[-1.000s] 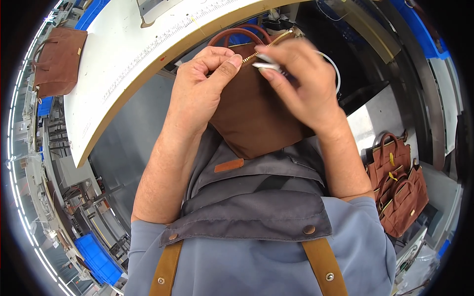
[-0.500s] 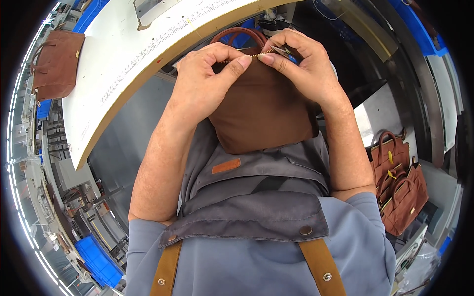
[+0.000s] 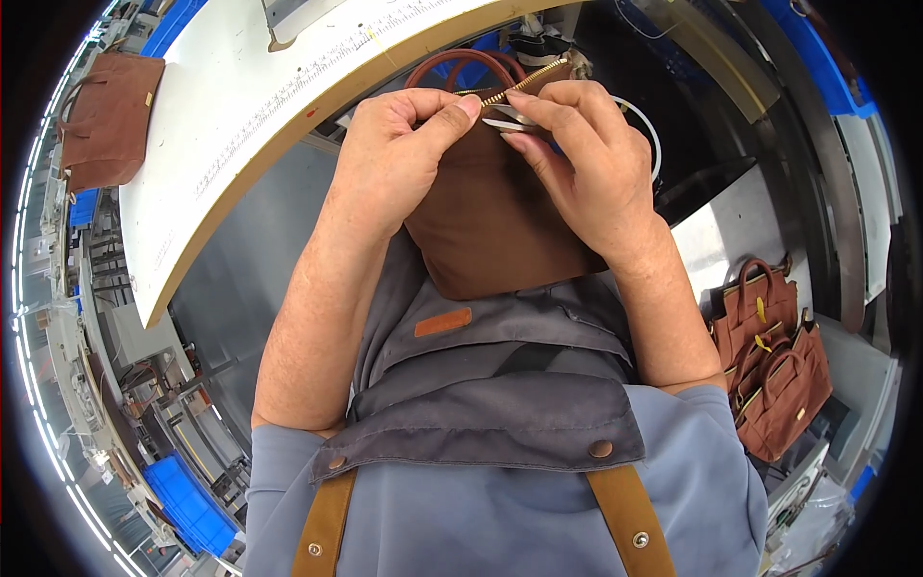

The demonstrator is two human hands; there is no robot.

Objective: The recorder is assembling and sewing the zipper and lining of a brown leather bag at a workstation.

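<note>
A brown handbag (image 3: 500, 226) rests on my lap against the dark apron, its reddish-brown handles (image 3: 463, 55) rising at the far side. Along its top edge runs a zipper (image 3: 550, 71) with gold teeth. My left hand (image 3: 389, 159) is closed, pinching the zipper between thumb and forefinger. In my right hand (image 3: 606, 159) is a small pair of metal snips (image 3: 510, 125), held in the fingers with the pointed blades apart just below the zipper teeth. The right forefinger touches or nearly touches the zipper tape; the snips' grip is mostly hidden by the hand.
Left and ahead curves a white worktable (image 3: 231, 144) with a printed ruler scale. Another brown handbag (image 3: 115, 120) stands at its left end. Several brown handbags (image 3: 784, 385) sit at the right. A blue bin (image 3: 192, 505) lies low left, with another blue bin (image 3: 817, 58) upper right.
My right hand has shifted slightly down and let go of its pinch on the zipper; the snips' blades now point left. More of the zipper's right end shows, slanting upward. My left hand stays put.
</note>
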